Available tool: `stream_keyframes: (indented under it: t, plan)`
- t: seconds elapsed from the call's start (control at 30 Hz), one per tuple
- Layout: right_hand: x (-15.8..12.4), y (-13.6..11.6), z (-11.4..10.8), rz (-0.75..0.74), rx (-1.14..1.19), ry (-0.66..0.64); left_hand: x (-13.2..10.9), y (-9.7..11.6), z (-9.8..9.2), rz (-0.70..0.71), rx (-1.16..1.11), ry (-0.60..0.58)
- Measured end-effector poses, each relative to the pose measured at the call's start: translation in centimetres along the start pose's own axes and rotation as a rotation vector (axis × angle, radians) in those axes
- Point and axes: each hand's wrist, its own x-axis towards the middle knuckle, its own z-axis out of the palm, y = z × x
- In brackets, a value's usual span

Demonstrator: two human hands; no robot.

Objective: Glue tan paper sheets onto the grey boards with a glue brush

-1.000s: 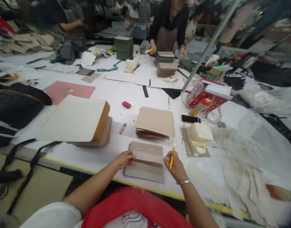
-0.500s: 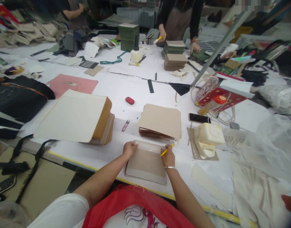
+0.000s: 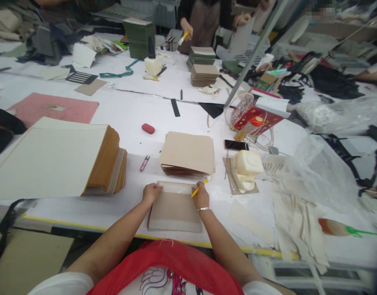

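A flat grey-beige board (image 3: pixel 176 208) with paler bands along its top and bottom lies at the table's front edge. The fingers of my left hand (image 3: pixel 150 194) close on its far left corner. My right hand (image 3: pixel 202 197) is at the far right corner, wrapped round a yellow-handled brush (image 3: pixel 195 192) whose pale tip points away from me. Whether those fingers also pinch the board is hard to see. Just beyond lies a stack of beige boards (image 3: pixel 188 151). To the right, a pale yellow-white plastic container (image 3: pixel 247 164) rests on a smeared piece of board.
Left of me is a tall stack of large white-topped boards (image 3: pixel 49 155). Pink thread snips (image 3: pixel 144 163), a red case (image 3: pixel 148 128) and a phone (image 3: pixel 236 145) lie around the middle. A slanted metal pole (image 3: pixel 252 57) rises at the right. Across the table a co-worker (image 3: pixel 203 24) holds a brush.
My view has turned to the right, so things appear further left. Both hands keep their places at the board's far corners. The co-worker has raised a pale sheet in one hand.
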Motion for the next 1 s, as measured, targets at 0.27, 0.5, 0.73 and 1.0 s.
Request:
stream_keyframes:
  t: [0.27,0.5,0.73,1.0]
  plan:
    - [-0.1,0.1,0.2,-0.027,-0.032,-0.003,-0.5,0.3,-0.1,-0.001,0.015,0.015]
    - [-0.5,1.1,0.2,-0.080,-0.133,0.137,-2.3,0.4,-1.6,0.097,0.156,0.122]
    - [-2.8,5.1,-3.7,-0.094,0.071,0.248,-10.8,-1.1,-11.4,0.867,0.278,0.342]
    - [-5.9,-0.8,-7.4,-0.195,0.368,0.187,-13.3,-1.5,-27.5,0.884,0.642,0.837]
